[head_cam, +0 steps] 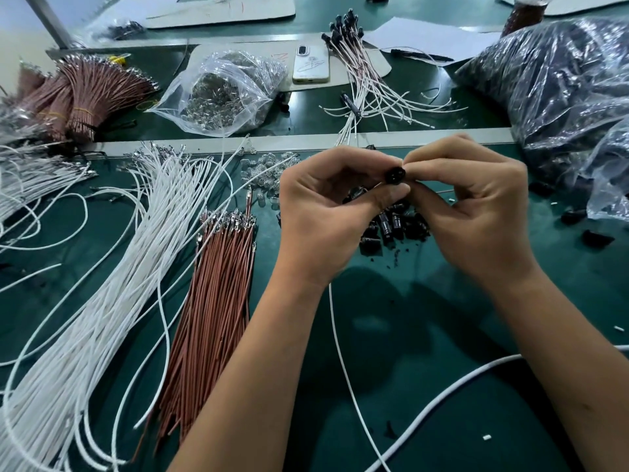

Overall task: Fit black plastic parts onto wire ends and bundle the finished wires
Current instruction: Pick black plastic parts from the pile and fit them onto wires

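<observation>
We hold one small round black plastic part (pixel 394 174) up over the green tabletop (pixel 425 335), pinched in the curled fingers of our left hand (pixel 323 212) and our right hand (pixel 476 206). A thin white wire (pixel 343 362) hangs down from under our left hand (its tip is hidden). The part looks light, hard and a bit slippery, so we should squeeze its sides, and the bendy wire is best held near its end.

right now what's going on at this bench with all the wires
A person is fitting a black plastic part onto a wire end. The left hand and the right hand pinch it together above a small pile of black parts. A white wire trails down from the left hand. Loose white wires and brown wires lie to the left, and finished wires lie farther back beside a phone.
</observation>
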Tool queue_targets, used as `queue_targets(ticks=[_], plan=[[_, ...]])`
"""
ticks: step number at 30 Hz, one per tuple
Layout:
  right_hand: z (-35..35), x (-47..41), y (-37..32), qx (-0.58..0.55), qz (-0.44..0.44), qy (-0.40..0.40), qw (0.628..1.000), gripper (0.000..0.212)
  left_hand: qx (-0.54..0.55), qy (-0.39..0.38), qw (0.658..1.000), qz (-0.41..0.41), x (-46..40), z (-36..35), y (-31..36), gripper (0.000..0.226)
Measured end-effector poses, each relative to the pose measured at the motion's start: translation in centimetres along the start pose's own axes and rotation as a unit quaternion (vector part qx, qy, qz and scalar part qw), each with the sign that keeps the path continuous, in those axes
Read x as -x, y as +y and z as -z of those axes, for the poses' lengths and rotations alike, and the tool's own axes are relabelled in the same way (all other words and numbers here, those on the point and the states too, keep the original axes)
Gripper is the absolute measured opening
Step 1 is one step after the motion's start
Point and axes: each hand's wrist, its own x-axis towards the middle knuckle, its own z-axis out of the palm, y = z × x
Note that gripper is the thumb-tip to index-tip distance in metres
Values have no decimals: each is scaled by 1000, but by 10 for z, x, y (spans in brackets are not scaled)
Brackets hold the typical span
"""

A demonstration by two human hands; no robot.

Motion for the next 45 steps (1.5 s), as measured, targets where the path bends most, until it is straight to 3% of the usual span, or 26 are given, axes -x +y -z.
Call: queue_targets(ticks=[31,38,45], plan=[[-1,3,-2,57,-5,-15,998,5,3,11,1000,2,3,-2,-2,35],[-4,3,2,-100,-68,-65,991,6,8,14,1000,20,1,-2,-5,28],[-7,3,2,-122,-85,-78,986,4,29,54,998,28,0,-2,-10,24]])
